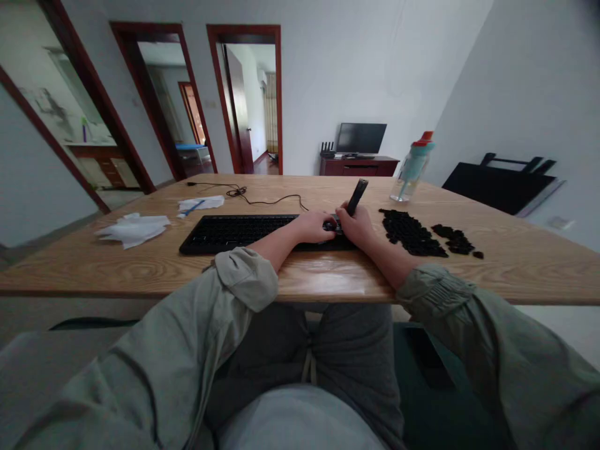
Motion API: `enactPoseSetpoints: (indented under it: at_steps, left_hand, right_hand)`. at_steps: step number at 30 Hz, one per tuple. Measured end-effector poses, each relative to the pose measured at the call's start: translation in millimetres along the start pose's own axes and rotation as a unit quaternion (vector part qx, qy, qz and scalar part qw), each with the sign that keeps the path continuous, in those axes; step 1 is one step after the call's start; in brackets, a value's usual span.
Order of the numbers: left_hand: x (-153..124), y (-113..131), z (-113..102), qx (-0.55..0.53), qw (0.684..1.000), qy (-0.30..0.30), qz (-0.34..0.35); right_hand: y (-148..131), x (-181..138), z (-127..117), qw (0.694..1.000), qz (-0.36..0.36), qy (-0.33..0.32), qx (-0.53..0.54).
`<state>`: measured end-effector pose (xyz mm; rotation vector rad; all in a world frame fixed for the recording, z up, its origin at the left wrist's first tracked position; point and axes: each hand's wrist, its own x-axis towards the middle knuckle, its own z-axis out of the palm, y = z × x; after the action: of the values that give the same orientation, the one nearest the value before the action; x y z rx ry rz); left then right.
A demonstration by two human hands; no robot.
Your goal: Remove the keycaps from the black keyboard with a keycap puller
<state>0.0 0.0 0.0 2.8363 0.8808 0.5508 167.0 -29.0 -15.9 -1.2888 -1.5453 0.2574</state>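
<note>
A black keyboard (244,231) lies in front of me on the wooden table, its right part under my hands. My right hand (356,225) is closed around a thick black stick-like tool (358,196), tilted up to the right; its lower end is hidden at the keyboard. Close against it, my left hand (315,227) rests over the keyboard with curled fingers. Something small and dark shows at those fingertips, too small to name. To the right of my right hand lies a large pile of loose black keycaps (407,233), with a smaller group of keycaps (454,239) beside it.
A clear bottle (412,172) with a red and teal top stands behind the keycaps. White tissues (134,230) lie at left, near a blue-handled stick (194,207) on another tissue. A thin black cable (272,202) runs behind the keyboard. The table's front edge (328,299) is near my forearms.
</note>
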Motion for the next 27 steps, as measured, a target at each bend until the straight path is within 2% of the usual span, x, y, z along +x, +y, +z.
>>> enactPoseSetpoints:
  at_steps: [3, 8, 12, 14, 19, 24, 27]
  left_hand:
    - [0, -1, 10, 0.013, 1.0, 0.018, 0.021]
    - [0, 2, 10, -0.007, 0.998, 0.037, 0.045]
    - [0, 4, 11, -0.023, 0.998, 0.037, 0.05]
    - [0, 4, 11, -0.024, 0.998, 0.036, 0.051]
    - [3, -1, 12, -0.047, 0.997, 0.04, 0.045]
    - [2, -1, 6, -0.146, 0.987, 0.066, -0.012]
    - [-2, 0, 1, -0.165, 0.982, 0.088, -0.013]
  right_hand:
    - [0, -2, 2, 1.0, 0.001, 0.017, 0.002]
    - [-2, -6, 0, 1.0, -0.007, 0.022, -0.01]
    - [1, -3, 0, 0.996, 0.013, 0.088, 0.002]
    - [3, 0, 1, 0.995, 0.018, 0.096, 0.017]
    - [5, 4, 2, 0.995, 0.044, 0.071, 0.049]
    - [0, 1, 0, 0.998, 0.02, 0.033, 0.05]
    - [-9, -2, -6, 0.999, 0.015, -0.024, 0.047]
